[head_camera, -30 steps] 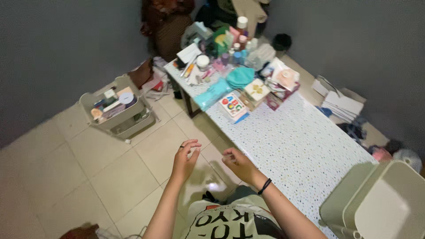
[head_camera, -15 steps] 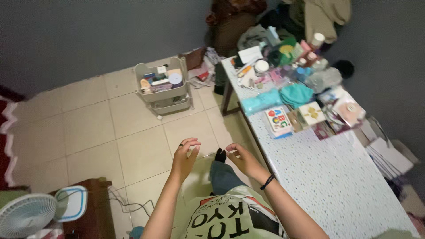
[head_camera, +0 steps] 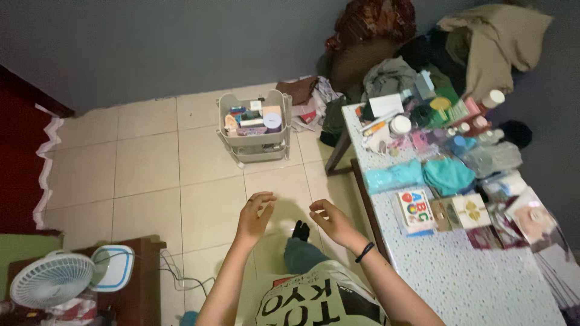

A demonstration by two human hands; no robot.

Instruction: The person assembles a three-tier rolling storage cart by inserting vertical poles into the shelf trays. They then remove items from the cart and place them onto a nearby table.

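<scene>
Here, 2 empty hands, left hand (head_camera: 252,216) & right hand (head_camera: 331,221), 1 fan (head_camera: 51,281), 1 cart (head_camera: 254,130)

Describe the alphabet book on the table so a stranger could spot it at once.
Start at the long speckled table along the right wall. Near its left edge, just past the teal pouch, lies the book. It is the only white square cover with big colourful letters; the box beside it shows a gold clover.

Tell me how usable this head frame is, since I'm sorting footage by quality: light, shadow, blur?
Head view: dim, uneven light; the grey wall and dark red curtain sink into shadow; soft shadows lie on the beige tiled floor under the left hand and right hand; edges slightly soft; cluttered speckled white table readable, no glare.
</scene>
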